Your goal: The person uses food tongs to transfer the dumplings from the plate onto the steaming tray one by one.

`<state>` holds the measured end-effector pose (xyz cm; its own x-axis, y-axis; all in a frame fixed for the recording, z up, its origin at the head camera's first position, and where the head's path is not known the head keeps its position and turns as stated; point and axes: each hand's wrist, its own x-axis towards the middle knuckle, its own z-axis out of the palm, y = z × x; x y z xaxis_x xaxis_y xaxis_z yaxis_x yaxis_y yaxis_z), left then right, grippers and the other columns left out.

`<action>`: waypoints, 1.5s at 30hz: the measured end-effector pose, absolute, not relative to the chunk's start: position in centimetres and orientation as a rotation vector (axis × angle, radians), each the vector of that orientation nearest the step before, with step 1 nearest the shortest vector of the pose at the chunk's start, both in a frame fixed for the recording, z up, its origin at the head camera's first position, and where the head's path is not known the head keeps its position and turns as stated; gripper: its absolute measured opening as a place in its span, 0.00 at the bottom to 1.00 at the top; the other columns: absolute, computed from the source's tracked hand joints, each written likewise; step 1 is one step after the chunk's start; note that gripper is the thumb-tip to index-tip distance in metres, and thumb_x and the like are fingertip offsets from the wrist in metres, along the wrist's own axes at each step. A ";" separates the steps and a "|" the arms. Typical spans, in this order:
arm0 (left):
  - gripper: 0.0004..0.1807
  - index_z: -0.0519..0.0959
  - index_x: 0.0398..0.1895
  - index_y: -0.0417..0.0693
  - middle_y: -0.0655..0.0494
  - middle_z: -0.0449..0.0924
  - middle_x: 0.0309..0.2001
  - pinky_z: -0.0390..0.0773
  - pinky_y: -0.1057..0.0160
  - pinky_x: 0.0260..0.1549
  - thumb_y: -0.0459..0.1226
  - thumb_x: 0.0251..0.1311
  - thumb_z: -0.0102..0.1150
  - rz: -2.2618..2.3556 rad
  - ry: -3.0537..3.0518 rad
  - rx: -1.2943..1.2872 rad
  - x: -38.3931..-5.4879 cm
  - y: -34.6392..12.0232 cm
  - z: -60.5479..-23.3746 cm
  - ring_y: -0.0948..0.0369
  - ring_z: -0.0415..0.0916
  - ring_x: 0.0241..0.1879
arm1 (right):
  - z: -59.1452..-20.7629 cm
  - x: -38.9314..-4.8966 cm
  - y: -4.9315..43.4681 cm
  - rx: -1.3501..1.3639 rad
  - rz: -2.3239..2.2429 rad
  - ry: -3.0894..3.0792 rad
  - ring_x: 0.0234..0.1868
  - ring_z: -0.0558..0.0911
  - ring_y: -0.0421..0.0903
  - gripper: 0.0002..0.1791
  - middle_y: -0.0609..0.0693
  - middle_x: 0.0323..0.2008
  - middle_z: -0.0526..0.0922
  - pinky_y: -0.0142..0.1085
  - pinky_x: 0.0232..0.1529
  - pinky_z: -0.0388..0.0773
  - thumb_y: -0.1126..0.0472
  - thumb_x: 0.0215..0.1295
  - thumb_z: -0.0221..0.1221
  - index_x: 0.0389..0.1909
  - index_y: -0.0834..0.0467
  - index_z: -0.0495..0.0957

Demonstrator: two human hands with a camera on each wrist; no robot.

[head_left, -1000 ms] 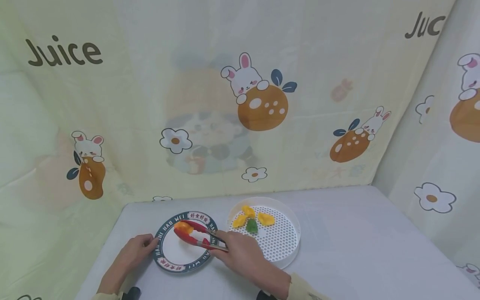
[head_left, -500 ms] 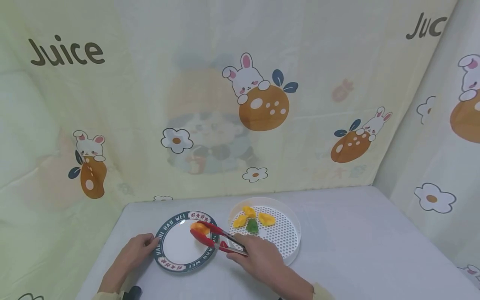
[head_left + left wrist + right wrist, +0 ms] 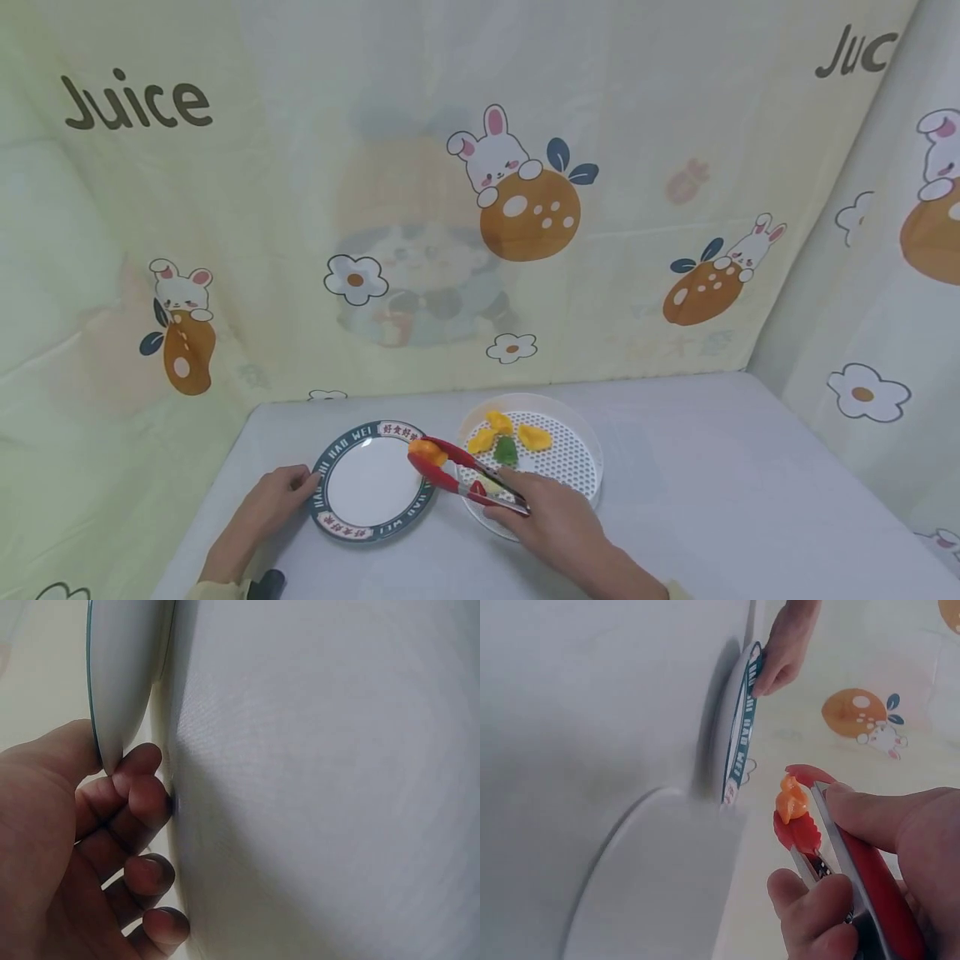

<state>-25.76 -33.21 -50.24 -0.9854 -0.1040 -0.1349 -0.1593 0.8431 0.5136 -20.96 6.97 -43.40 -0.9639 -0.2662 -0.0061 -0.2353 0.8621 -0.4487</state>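
My right hand (image 3: 558, 521) grips red-tipped metal tongs (image 3: 859, 870), thumb on one arm and fingers curled round the other. Between the tong tips is a small orange dumpling-shaped piece (image 3: 791, 801), held above the table near the plate's right rim. My left hand (image 3: 277, 493) pinches the left rim of a white plate (image 3: 367, 487) with a dark green lettered border; in the left wrist view the thumb lies on one side of the rim and fingers on the other. To the right, partly behind the tongs, is a round white perforated tray (image 3: 570, 483).
In the tray lie several yellow dumpling-shaped pieces (image 3: 534, 437) and one green piece (image 3: 506, 451). A pale piece shows partly behind the tongs. The white table (image 3: 712, 483) extends to the right. Printed curtains (image 3: 637, 250) stand behind and at the sides.
My right hand has moved right with the tongs, carrying the orange piece from over the plate's middle to its right rim, near the tray. The left hand stays at the plate's rim.
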 end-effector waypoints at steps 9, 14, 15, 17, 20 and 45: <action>0.17 0.72 0.24 0.49 0.57 0.69 0.22 0.64 0.61 0.29 0.46 0.71 0.52 0.829 2.920 -0.211 -25.7 -33.0 -50.1 0.60 0.66 0.28 | -43.5 -21.1 10.5 -0.266 -0.690 3.048 0.47 0.81 0.45 0.37 0.44 0.53 0.85 0.51 0.51 0.80 0.31 0.54 0.65 0.62 0.44 0.79; 0.17 0.73 0.25 0.49 0.57 0.70 0.23 0.65 0.61 0.29 0.46 0.72 0.52 0.831 2.912 -0.224 -25.7 -33.1 -50.2 0.60 0.67 0.29 | -43.1 -21.4 12.4 -0.201 -0.677 3.035 0.42 0.79 0.44 0.39 0.45 0.53 0.86 0.49 0.49 0.80 0.28 0.52 0.64 0.62 0.45 0.79; 0.17 0.73 0.26 0.49 0.57 0.70 0.23 0.65 0.61 0.29 0.46 0.72 0.52 0.830 2.911 -0.228 -25.7 -33.1 -50.3 0.60 0.67 0.29 | -43.0 -21.5 12.8 -0.193 -0.670 3.028 0.42 0.79 0.44 0.39 0.46 0.53 0.86 0.48 0.48 0.80 0.28 0.52 0.64 0.62 0.45 0.79; 0.17 0.73 0.26 0.48 0.56 0.70 0.23 0.65 0.61 0.29 0.46 0.72 0.51 0.830 2.907 -0.232 -25.7 -33.1 -50.4 0.60 0.68 0.29 | -42.7 -21.6 13.5 -0.174 -0.660 3.003 0.41 0.78 0.45 0.41 0.47 0.53 0.86 0.45 0.44 0.79 0.28 0.51 0.64 0.62 0.47 0.79; 0.17 0.73 0.26 0.48 0.56 0.70 0.23 0.66 0.61 0.30 0.47 0.72 0.51 0.833 2.904 -0.232 -25.6 -33.0 -50.5 0.60 0.68 0.29 | -42.3 -21.8 14.7 -0.138 -0.658 2.947 0.39 0.76 0.45 0.42 0.48 0.50 0.86 0.40 0.35 0.75 0.28 0.50 0.65 0.62 0.48 0.79; 0.18 0.72 0.25 0.49 0.56 0.70 0.23 0.65 0.61 0.30 0.48 0.71 0.51 0.847 2.889 -0.222 -25.8 -33.4 -50.3 0.60 0.67 0.29 | -41.8 -22.5 18.0 -0.094 -0.534 2.859 0.30 0.73 0.44 0.42 0.47 0.30 0.78 0.38 0.29 0.67 0.34 0.53 0.68 0.62 0.58 0.77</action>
<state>-25.78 -33.43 -50.30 -0.9818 -0.1057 -0.1579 -0.1742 0.8325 0.5259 -22.50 17.95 -41.84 -0.9712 -0.1047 -0.2141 -0.0204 0.9316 -0.3630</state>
